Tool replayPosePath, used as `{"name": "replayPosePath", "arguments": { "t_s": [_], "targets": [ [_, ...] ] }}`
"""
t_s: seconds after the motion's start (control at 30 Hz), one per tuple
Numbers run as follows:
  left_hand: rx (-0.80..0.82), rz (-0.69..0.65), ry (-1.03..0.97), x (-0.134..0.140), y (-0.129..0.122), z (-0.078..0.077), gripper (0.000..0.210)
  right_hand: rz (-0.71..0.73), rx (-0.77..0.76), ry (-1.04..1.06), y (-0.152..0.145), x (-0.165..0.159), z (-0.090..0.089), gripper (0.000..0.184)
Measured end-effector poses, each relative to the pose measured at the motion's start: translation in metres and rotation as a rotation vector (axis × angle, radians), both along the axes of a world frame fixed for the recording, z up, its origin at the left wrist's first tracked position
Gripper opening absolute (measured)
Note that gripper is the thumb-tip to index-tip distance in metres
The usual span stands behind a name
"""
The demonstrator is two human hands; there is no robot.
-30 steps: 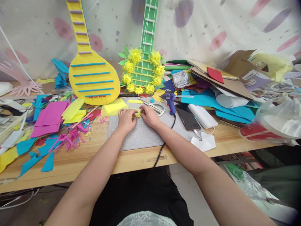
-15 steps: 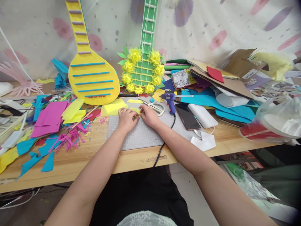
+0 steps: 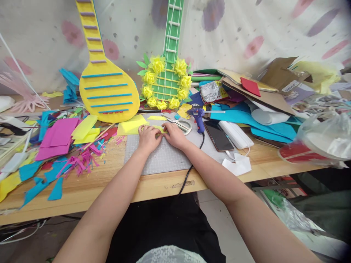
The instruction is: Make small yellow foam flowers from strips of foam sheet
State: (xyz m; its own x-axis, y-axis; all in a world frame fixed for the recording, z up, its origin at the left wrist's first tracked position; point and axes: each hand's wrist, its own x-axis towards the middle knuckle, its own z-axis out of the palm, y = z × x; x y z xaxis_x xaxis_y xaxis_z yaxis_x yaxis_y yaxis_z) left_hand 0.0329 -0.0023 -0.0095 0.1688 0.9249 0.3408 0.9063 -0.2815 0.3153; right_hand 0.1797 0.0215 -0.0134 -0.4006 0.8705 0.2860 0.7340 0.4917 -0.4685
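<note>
On the grey cutting mat (image 3: 159, 160), both hands meet over a small strip of yellow crepe paper (image 3: 159, 128). My left hand (image 3: 148, 137) is closed on its near edge, with thumb and fingers pinched together. From the other side my right hand (image 3: 173, 135) pinches the same strip. The fingers cover much of it. Just behind the right hand lie scissors (image 3: 186, 126), and a blue glue gun (image 3: 198, 118) rests to their right. A larger yellow paper sheet (image 3: 131, 125) lies beyond the left hand, with a narrow yellow piece (image 3: 157, 117) nearby.
A yellow cardboard guitar (image 3: 109, 91) and a green one (image 3: 167, 86) ringed with yellow paper flowers lean at the back. Paper scraps (image 3: 79, 160) cover the left. A phone (image 3: 218, 135), power bank (image 3: 236, 134) and red bucket (image 3: 304, 151) stand right. A black cord (image 3: 188, 173) crosses the mat.
Both hands stay almost in the same place on the yellow paper. Only slight finger movement shows.
</note>
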Motion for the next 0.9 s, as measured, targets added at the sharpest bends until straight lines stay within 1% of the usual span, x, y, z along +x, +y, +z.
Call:
{"name": "replayPosePath", "arguments": {
  "t_s": [0.33,0.5,0.6,0.67,0.8,0.9],
  "targets": [
    [-0.016,0.031,-0.021,0.002,0.002,0.001,0.012,-0.003,0.004,0.011,0.005,0.002,-0.004,0.033],
    [-0.012,0.031,-0.021,0.002,0.002,0.001,0.012,-0.034,0.016,0.027,0.009,0.003,-0.009,0.034],
    [-0.021,0.035,-0.014,0.002,0.001,0.001,0.012,-0.055,0.023,0.066,0.007,0.002,-0.007,0.036],
    [-0.024,0.033,-0.010,0.003,0.002,0.001,0.012,-0.040,0.021,0.118,0.004,0.002,-0.004,0.038],
    [-0.037,0.014,-0.024,0.003,0.001,0.001,0.013,0.037,-0.076,0.186,-0.002,0.001,0.003,0.040],
    [-0.044,0.002,-0.084,-0.001,-0.001,0.004,0.016,0.050,-0.117,0.187,-0.004,0.000,0.004,0.039]
  ]
}}
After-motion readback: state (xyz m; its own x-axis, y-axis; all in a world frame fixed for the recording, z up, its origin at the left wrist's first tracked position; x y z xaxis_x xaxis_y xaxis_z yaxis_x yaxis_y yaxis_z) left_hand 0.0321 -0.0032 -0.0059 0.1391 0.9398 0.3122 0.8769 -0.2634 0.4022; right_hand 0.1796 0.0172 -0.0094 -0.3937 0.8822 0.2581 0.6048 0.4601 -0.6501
